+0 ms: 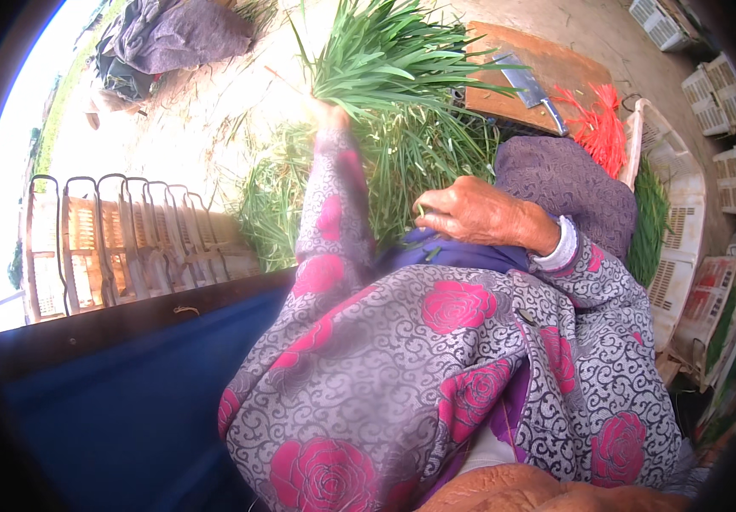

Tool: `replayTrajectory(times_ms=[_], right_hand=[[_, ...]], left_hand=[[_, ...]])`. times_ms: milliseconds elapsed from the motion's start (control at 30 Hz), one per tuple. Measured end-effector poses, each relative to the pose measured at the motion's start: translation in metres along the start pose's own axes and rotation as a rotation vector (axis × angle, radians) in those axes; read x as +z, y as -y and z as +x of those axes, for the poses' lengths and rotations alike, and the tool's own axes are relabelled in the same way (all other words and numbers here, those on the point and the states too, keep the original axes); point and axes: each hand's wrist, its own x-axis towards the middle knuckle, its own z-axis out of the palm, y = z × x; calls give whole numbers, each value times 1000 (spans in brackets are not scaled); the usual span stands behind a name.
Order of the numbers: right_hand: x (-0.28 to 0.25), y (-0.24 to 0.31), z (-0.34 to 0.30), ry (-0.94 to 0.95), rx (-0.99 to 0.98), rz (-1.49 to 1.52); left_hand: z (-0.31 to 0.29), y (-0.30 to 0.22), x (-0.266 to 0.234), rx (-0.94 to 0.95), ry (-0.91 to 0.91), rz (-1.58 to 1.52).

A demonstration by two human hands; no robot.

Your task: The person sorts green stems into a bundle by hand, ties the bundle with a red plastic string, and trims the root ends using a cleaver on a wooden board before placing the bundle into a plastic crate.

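Note:
My left hand (pixel 327 118) is stretched forward, closed around the base of a bunch of garlic chives (pixel 394 64). The long flat green leaves fan out to the right above a loose heap of chives (pixel 419 154). Close to my lap, my right hand (pixel 475 212) is curled with its fingers pressed together. A small piece of green leaf shows at its fingertips; the rest of its grip is hidden. Small leaf bits lie on the blue cloth (pixel 462 254) over my lap, beneath the right hand.
A cleaver (pixel 528 92) lies on a wooden board (pixel 504 51) at the far right, beside red strings (pixel 594 128). Right of my knee stands a pale plastic crate (pixel 679 247) with greens. Several crates line the right edge. Metal-framed crates (pixel 121 247) stand left, behind a blue panel (pixel 129 410).

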Motion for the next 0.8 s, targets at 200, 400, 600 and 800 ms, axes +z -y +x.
replayTrajectory(times_ms=[200,400,600,800], right_hand=[[-10,-41,-53,-258,-41,107],[-35,-51,-102,-626,448,415],[-56,-40,-100,-940,385,-177],[-41,-58,-63,-649,33,336]], left_hand=[[10,15,8,-40,22,19],[25,24,16,-62,52,78],[35,38,29,-95,90,114],[4,38,27,-133,95,180]])
